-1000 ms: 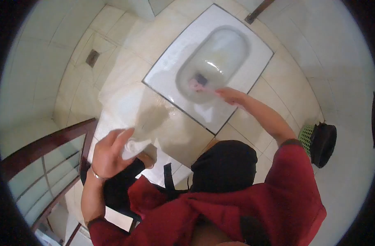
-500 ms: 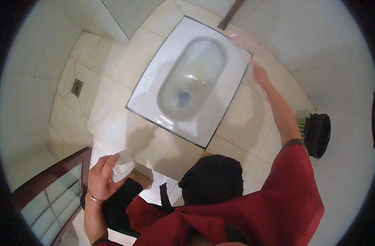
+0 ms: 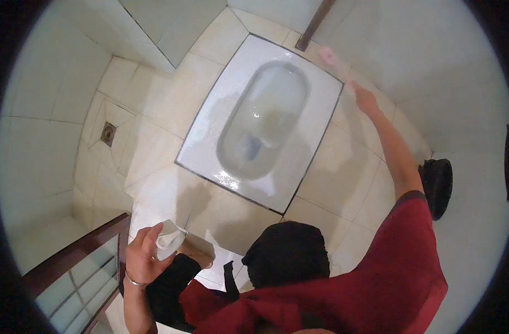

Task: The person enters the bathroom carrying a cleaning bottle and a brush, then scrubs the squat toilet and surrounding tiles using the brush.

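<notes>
Head view: pink tool (image 3: pixel 328 57) sits out at the end of the person's stretched right arm, over the floor tiles (image 3: pixel 349 146), just off the far right corner of the squat toilet (image 3: pixel 207 146), near the foot of a dark bar (image 3: pixel 317 21). From where I stand: pink head, thin paler handle, both blurry at the edges; can't tell if the head touches tile. Right hand (image 3: pixel 366 99): fingers closed round the near end of the handle. Left hand (image 3: pixel 142 260), low at near left: fingers partway open, curved round a white object (image 3: pixel 169 244), which shows a rounded, looped white shape on its upward side. Toilet: glossy pale surround, dark outline, bowl greyish and wet with bright glints, bluish patch toward its near end. Floor drain (image 3: pixel 108 133) off left; black bin (image 3: pixel 437 189) by the right wall, beside the right arm.
</notes>
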`<control>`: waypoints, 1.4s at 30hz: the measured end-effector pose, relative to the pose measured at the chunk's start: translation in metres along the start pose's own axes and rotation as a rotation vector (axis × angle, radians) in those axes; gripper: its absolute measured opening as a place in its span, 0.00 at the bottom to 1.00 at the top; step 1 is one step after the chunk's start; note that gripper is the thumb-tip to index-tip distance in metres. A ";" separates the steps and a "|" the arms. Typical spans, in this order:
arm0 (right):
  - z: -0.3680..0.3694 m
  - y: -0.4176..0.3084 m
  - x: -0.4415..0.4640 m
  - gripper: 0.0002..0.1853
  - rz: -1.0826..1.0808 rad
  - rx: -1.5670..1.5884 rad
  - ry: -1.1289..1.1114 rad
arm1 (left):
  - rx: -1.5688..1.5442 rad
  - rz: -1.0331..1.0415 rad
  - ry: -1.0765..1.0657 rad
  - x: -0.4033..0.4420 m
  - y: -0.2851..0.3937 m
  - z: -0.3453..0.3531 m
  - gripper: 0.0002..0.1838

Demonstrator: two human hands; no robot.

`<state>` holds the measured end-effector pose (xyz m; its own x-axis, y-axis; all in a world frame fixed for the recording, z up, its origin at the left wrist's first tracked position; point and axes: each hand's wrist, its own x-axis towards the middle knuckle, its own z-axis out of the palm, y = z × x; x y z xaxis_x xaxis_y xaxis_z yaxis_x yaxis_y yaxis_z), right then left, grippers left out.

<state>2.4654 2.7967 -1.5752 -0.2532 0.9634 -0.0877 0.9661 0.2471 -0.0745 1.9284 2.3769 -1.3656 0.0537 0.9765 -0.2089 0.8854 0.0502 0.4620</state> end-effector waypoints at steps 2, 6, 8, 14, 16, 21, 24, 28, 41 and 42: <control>0.021 0.037 0.045 0.26 -0.024 0.019 0.148 | 0.014 0.084 0.038 0.024 0.007 -0.016 0.35; -0.065 -0.073 -0.064 0.23 -0.001 0.041 -0.317 | -0.034 0.112 -0.015 -0.012 0.054 -0.083 0.34; -0.139 -0.131 -0.175 0.25 0.074 0.148 -0.656 | -0.056 0.162 -0.045 -0.085 0.086 -0.125 0.35; -0.347 -0.304 -0.092 0.24 -0.244 -0.243 -0.348 | -0.069 0.142 -0.086 -0.085 -0.035 -0.255 0.33; -0.458 -0.331 -0.041 0.20 -0.348 -0.337 -0.016 | -0.039 0.118 -0.130 -0.098 -0.049 -0.315 0.33; -0.849 -0.363 -0.038 0.06 -0.396 -0.771 0.557 | -0.050 0.067 -0.113 -0.212 0.040 -0.479 0.35; -1.071 -0.406 -0.083 0.04 -0.405 -0.926 0.814 | -0.033 0.043 0.022 -0.281 0.089 -0.550 0.36; -1.228 -0.445 -0.099 0.05 -0.648 -1.082 1.314 | -0.031 -0.088 0.062 -0.350 0.114 -0.585 0.36; -1.333 -0.361 0.036 0.10 -0.303 -1.120 0.890 | -0.023 -0.338 0.043 -0.248 0.131 -0.549 0.38; -1.320 -0.344 0.086 0.12 -0.388 -1.109 1.003 | -0.019 -0.349 0.014 -0.227 0.100 -0.532 0.39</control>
<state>2.1774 2.9316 -0.2457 -0.7913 0.3837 0.4761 0.5167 0.0033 0.8562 1.7594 2.2722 -0.8131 -0.2573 0.9026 -0.3451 0.8407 0.3852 0.3807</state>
